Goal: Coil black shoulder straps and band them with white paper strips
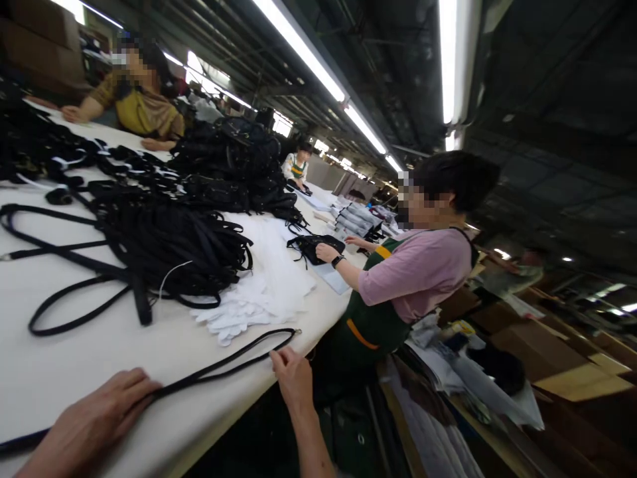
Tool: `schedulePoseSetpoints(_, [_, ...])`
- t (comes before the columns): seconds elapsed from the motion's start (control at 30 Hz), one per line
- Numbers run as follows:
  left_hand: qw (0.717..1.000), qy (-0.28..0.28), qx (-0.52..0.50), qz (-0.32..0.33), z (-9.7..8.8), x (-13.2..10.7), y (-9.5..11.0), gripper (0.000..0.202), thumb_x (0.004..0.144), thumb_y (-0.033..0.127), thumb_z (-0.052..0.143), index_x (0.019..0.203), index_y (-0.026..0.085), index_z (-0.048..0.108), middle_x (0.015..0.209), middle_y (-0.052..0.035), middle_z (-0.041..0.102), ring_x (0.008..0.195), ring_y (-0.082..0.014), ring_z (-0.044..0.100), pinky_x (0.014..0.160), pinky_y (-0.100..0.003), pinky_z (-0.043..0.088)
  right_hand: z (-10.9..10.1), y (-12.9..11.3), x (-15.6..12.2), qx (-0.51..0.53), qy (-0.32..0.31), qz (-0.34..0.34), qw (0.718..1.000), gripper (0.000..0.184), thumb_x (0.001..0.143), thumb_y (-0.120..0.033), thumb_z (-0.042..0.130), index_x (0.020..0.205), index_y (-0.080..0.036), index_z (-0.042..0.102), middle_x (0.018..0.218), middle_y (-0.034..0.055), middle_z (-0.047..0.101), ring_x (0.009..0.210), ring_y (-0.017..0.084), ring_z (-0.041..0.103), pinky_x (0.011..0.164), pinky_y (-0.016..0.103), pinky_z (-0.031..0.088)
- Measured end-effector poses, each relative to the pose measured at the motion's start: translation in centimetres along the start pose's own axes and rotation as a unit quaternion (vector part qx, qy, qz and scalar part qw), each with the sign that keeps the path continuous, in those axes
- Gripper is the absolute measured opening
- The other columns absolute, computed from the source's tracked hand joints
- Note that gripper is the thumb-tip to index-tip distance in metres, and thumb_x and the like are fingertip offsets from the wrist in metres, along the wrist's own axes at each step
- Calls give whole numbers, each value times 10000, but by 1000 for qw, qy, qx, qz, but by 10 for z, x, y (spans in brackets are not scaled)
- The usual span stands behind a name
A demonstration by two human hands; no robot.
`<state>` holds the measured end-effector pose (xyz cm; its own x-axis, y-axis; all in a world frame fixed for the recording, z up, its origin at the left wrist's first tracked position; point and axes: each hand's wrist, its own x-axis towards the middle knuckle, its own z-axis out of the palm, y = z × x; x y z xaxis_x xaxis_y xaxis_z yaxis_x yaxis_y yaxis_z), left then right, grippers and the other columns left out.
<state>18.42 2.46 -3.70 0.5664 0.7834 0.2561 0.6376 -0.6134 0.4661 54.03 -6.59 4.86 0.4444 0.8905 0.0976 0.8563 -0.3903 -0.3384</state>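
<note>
A long black strap [226, 362] lies looped along the near edge of the white table [74, 358]. My left hand [94, 418] rests flat on the strap near the bottom left, fingers together and pressing it down. My right hand [292, 375] pinches the strap at the table's edge, close to its metal-tipped end. A pile of white gloves [259, 289] lies just beyond the strap.
A heap of black straps [169, 245] and a mound of black bags [233, 166] fill the table's middle. A person in a pink shirt and green apron [408, 279] works on a black bag [316, 245] at the right edge. Another person [139, 99] sits far left. Cardboard boxes [557, 358] stand right.
</note>
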Motion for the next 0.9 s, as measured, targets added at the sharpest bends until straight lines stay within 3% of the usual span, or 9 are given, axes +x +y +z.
schedulePoseSetpoints(0.07, [999,-41,-11,5,-5,-2,10,293,973,360,437,1114,381,693,1025,17,688,965,-179,660,831,-253,531,2,-23,-6,-24,-52,29,998,471,958,-568,439,750,-242,708,732,39,738,706,192,693,639,253,452])
schedulePoseSetpoints(0.2, [997,-69,4,37,-23,-4,56,327,1000,198,368,1060,281,679,969,-30,665,913,-199,634,800,-311,509,-2,-70,-6,-95,-116,16,989,618,926,-688,356,707,-224,700,780,117,748,784,266,708,677,327,457])
schedulePoseSetpoints(0.3, [993,-71,31,91,-29,-1,83,223,961,157,445,941,232,655,902,-35,652,839,-218,613,723,-332,492,-1,-92,0,-118,-165,10,979,589,893,-698,379,723,-232,697,806,125,751,778,274,703,652,333,436])
schedulePoseSetpoints(0.37, [993,-71,41,85,-28,3,85,144,957,213,498,902,242,628,907,-11,647,839,-205,602,708,-319,481,7,-97,5,-125,-175,4,977,475,895,-606,420,727,-251,687,776,94,748,730,256,691,617,317,407])
schedulePoseSetpoints(0.5, [993,-65,54,83,-33,-3,73,49,919,241,576,950,249,613,949,-11,649,871,-213,586,704,-333,459,20,-83,5,-75,-145,-20,986,418,902,-513,422,666,-263,659,659,52,708,634,207,650,572,280,391])
schedulePoseSetpoints(0.7, [997,-7,57,51,-67,-45,29,191,969,175,500,1122,234,598,1076,-45,654,977,-219,573,877,-387,417,20,-50,-3,29,-88,-35,995,290,859,-449,499,750,-276,705,746,23,739,637,180,647,559,248,413])
schedulePoseSetpoints(0.8, [997,27,68,8,-80,-61,7,255,983,141,454,1166,243,599,1135,-45,647,1025,-217,573,899,-386,406,19,-53,-6,41,-62,-6,997,294,856,-467,510,742,-272,699,741,16,741,634,178,649,562,244,414])
schedulePoseSetpoints(0.9, [996,6,84,-6,-83,-67,-2,288,972,114,438,1142,249,626,1089,-40,653,957,-217,587,829,-371,431,14,-63,-13,31,-52,28,998,344,878,-522,496,735,-268,679,727,9,736,648,181,659,589,244,422])
